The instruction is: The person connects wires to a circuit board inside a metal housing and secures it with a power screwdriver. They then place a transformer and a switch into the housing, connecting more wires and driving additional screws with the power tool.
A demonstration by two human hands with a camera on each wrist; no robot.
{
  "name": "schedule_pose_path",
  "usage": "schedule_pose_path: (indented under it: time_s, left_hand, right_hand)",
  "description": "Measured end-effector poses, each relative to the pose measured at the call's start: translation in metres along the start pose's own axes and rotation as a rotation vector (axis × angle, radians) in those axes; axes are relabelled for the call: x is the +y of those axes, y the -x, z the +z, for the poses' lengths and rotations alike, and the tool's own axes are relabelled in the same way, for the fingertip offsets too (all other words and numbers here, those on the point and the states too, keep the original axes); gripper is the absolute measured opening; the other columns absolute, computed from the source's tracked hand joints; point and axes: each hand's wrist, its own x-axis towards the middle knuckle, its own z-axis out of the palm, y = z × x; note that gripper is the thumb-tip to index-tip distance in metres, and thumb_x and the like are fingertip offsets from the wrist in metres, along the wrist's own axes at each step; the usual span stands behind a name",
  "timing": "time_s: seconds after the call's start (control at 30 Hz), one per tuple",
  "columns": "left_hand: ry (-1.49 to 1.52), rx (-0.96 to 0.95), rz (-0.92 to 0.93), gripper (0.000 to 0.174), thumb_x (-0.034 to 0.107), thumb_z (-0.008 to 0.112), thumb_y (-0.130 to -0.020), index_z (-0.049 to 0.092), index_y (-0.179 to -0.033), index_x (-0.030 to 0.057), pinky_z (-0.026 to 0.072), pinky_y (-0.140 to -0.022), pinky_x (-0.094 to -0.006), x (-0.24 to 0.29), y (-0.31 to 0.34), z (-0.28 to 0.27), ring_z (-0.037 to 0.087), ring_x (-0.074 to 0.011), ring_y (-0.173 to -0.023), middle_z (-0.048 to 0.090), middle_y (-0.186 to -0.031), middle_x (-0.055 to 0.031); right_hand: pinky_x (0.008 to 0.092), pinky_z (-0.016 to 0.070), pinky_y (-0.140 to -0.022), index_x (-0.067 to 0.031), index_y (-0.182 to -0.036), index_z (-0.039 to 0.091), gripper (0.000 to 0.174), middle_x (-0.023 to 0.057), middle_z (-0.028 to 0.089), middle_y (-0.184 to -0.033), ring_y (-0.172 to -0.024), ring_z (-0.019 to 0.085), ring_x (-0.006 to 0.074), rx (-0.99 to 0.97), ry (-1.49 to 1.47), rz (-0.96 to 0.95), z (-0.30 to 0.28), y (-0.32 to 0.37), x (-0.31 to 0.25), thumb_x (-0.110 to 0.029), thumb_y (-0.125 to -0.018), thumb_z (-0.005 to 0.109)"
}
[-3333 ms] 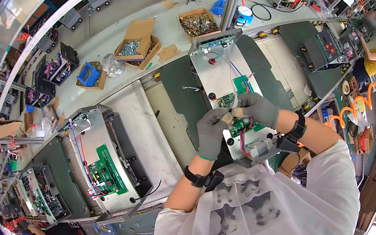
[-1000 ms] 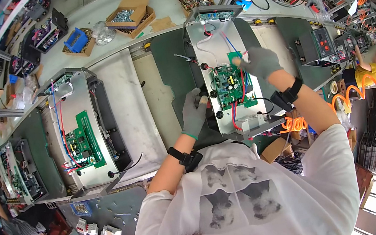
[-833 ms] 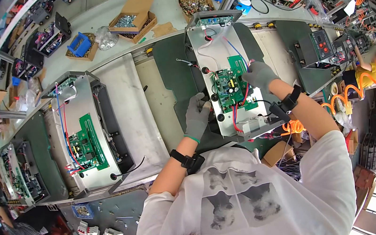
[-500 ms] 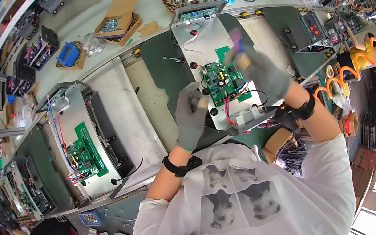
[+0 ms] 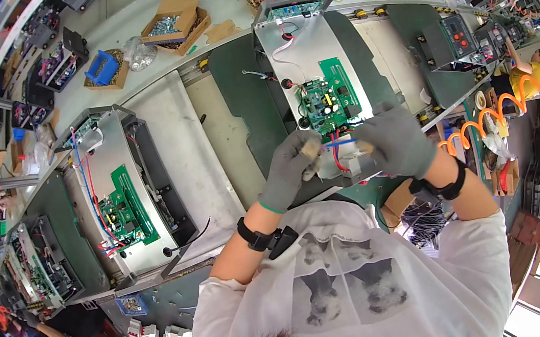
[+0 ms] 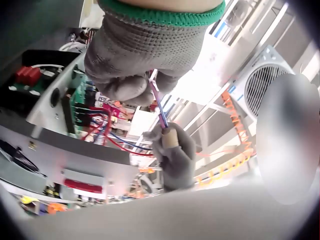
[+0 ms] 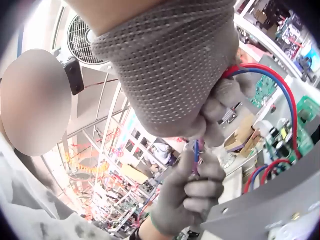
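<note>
The fingers (image 6: 127, 92) of the left hand (image 5: 291, 165) were curled and pinched the thin wires (image 6: 159, 107), one blue and one red by the look of them. The right hand (image 5: 395, 142) pinched the same wires a little farther along, between thumb and forefinger. Both hands wore grey knit gloves and were raised close together, just above the near end of the metal chassis (image 5: 309, 47). The short stretch of wire between them was pulled nearly straight.

From the right hand the wires looped back down toward the green circuit board (image 5: 328, 99) mounted on the chassis. Where they ended could not be made out. The chassis lay on a dark green mat on the surface (image 5: 238, 84). A second chassis (image 5: 109, 189) sat well apart to the left, and open cardboard boxes (image 5: 179, 20) of small hardware stood beyond.

The wires looked light, limp and smooth-jacketed, and would likely slip through gloved fingers or kink if bent sharply. They seemed best held close to the free end, on the insulation, without tugging against the board.
</note>
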Motion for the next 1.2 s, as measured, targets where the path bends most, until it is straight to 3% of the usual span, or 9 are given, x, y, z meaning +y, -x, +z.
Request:
schedule_pose_path:
  time_s: [0.07,0.13,0.17,0.27,0.47,0.7,0.77,0.97,1.2]
  left_hand:
    - [0.001,0.148,-0.071,0.02,0.02,0.055,-0.093,0.056,-0.104,0.0031,0.0374,-0.052,-0.0205,-0.028,-0.006,-0.021,0.049,-0.0075,-0.066,0.055,-0.082,-0.0044]
    - [-0.681,0.419,0.232,0.027,0.021,0.058,-0.089,0.055,-0.109,0.0027,0.0461,-0.055,-0.0257,-0.075,-0.012,-0.047,0.056,-0.0112,-0.066,0.061,-0.087,-0.0069]
    - [-0.692,0.401,0.062,0.031,0.022,0.063,-0.086,0.055,-0.11,0.0034,0.0508,-0.066,-0.0287,-0.077,-0.009,-0.049,0.061,-0.0143,-0.075,0.064,-0.091,-0.0073]
    - [-0.606,0.193,-0.203,0.036,0.021,0.069,-0.081,0.056,-0.109,0.0037,0.0511,-0.067,-0.0282,-0.073,-0.011,-0.044,0.061,-0.0137,-0.076,0.064,-0.091,-0.0059]
    - [-0.592,0.096,-0.171,0.038,0.012,0.073,-0.075,0.056,-0.106,0.0022,0.0505,-0.071,-0.0277,-0.079,-0.022,-0.05,0.061,-0.0135,-0.079,0.064,-0.09,-0.0068]
    - [-0.54,-0.02,-0.168,0.04,0.007,0.07,-0.076,0.053,-0.112,0.0009,0.0482,-0.069,-0.0264,-0.078,-0.032,-0.053,0.055,-0.0091,-0.076,0.059,-0.09,-0.002]
    - [-0.532,-0.06,-0.168,0.039,0.009,0.07,-0.077,0.054,-0.111,0.001,0.0476,-0.071,-0.0264,-0.071,-0.032,-0.051,0.054,-0.0087,-0.077,0.058,-0.089,-0.0016]
    - [-0.551,-0.039,-0.067,0.034,0.011,0.069,-0.081,0.056,-0.11,0.001,0.0481,-0.074,-0.0263,-0.091,-0.037,-0.061,0.056,-0.0092,-0.08,0.06,-0.088,-0.0028]
    - [-0.525,-0.073,-0.156,0.03,0.011,0.068,-0.083,0.058,-0.109,0.0002,0.0475,-0.08,-0.029,-0.074,-0.034,-0.056,0.058,-0.0117,-0.087,0.062,-0.095,-0.0051]
  right_hand:
    - [0.0394,0.0443,-0.073,-0.0121,-0.089,0.064,0.027,0.0078,0.062,-0.071,-0.068,0.061,0.028,-0.199,0.147,0.157,-0.008,0.012,0.018,-0.01,-0.061,0.062]
    - [0.0391,0.0445,-0.073,-0.0127,-0.085,0.065,0.024,0.0076,0.063,-0.07,-0.068,0.061,0.0277,-0.301,0.198,0.185,-0.005,0.02,0.033,-0.01,-0.061,0.063]
    - [0.0387,0.0447,-0.074,-0.0133,-0.081,0.066,0.021,0.0073,0.063,-0.068,-0.068,0.062,0.0275,-0.403,0.25,0.212,-0.004,0.02,0.036,-0.011,-0.061,0.063]
    - [0.0364,0.0441,-0.077,-0.0136,-0.075,0.066,0.015,0.0079,0.063,-0.066,-0.068,0.062,0.0259,-0.516,0.305,0.208,-0.002,0.009,0.034,-0.013,-0.061,0.065]
    - [0.0332,0.0415,-0.081,-0.014,-0.074,0.068,0.013,0.0081,0.063,-0.062,-0.065,0.063,0.023,-0.785,0.538,0.137,-0.004,-0.006,0.034,-0.015,-0.062,0.065]
    - [0.0341,0.0417,-0.079,-0.0146,-0.077,0.07,0.014,0.0081,0.066,-0.071,-0.07,0.064,0.0233,-0.834,0.434,0.197,0.014,-0.022,0.025,-0.013,-0.066,0.061]
    - [0.0349,0.0419,-0.079,-0.0136,-0.08,0.069,0.014,0.0078,0.067,-0.074,-0.068,0.064,0.0246,-0.72,0.318,0.17,0.021,-0.019,0.03,-0.014,-0.069,0.06]
    - [0.0385,0.0478,-0.071,-0.0116,-0.088,0.068,0.017,0.0073,0.067,-0.076,-0.072,0.066,0.0261,-0.794,0.353,0.21,0.032,-0.028,0.018,-0.018,-0.074,0.061]
    - [0.0398,0.051,-0.066,-0.0083,-0.087,0.067,0.017,0.0103,0.067,-0.077,-0.074,0.067,0.0281,-0.822,0.309,0.204,0.032,-0.034,0.015,-0.017,-0.074,0.06]
